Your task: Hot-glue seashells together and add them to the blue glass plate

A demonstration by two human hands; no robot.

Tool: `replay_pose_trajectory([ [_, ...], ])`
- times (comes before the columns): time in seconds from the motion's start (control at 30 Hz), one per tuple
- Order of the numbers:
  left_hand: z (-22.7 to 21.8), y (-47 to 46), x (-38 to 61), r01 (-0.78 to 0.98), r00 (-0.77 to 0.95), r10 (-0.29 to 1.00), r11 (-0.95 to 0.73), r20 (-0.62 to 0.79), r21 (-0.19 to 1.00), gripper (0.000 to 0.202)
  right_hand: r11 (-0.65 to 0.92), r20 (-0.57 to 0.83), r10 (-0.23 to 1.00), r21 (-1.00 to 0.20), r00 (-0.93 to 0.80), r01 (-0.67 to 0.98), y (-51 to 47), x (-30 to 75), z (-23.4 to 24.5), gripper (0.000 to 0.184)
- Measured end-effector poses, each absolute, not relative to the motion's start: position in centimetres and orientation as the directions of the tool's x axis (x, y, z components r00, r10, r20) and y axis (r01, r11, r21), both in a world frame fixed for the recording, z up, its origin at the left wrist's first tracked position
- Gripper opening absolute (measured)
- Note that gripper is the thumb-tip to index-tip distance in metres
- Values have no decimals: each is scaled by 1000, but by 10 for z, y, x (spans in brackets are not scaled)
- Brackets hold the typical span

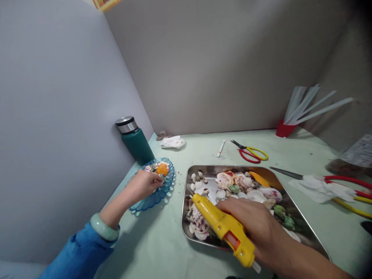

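My right hand (255,223) is wrapped round a yellow hot glue gun (219,223), its nozzle pointing up and left over the near left part of a metal tray (186,217). Several seashells (223,180) lie in that tray: white, speckled and green ones. On the left, my left hand (145,183) reaches over a blue scalloped plate (152,199) with its fingertips pinched together. An orange shell-like piece (162,169) and other small pieces show on the plate beside the fingers. Whatever the fingertips pinch is too small or hidden to make out.
A green bottle (138,145) leans against the left wall by the plate. Behind the tray lie crumpled tissue (173,142), a small white stick (221,148) and scissors (252,153). At right are larger scissors (345,182) with tissue and a red cup (285,129) of glue sticks.
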State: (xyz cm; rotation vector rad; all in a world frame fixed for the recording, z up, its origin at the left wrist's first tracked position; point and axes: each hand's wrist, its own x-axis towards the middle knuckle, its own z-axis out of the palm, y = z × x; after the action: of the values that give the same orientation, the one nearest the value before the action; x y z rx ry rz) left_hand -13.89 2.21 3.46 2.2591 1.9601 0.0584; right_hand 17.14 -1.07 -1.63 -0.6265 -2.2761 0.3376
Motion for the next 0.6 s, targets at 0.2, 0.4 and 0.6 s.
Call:
replay_pose_trajectory([
  [0.2, 39, 19, -150, 989, 133, 986, -127, -96, 73, 28, 847, 585, 529, -417, -615, 330, -12, 173, -17, 19],
  [0.4, 29, 13, -152, 991, 129, 987, -132, -93, -26, 23, 844, 577, 532, -419, -620, 334, -12, 174, -18, 19],
  [0.6, 23, 10, -146, 977, 195, 979, -199, -57, -77, 23, 842, 569, 534, -423, -626, 334, -12, 173, -17, 19],
])
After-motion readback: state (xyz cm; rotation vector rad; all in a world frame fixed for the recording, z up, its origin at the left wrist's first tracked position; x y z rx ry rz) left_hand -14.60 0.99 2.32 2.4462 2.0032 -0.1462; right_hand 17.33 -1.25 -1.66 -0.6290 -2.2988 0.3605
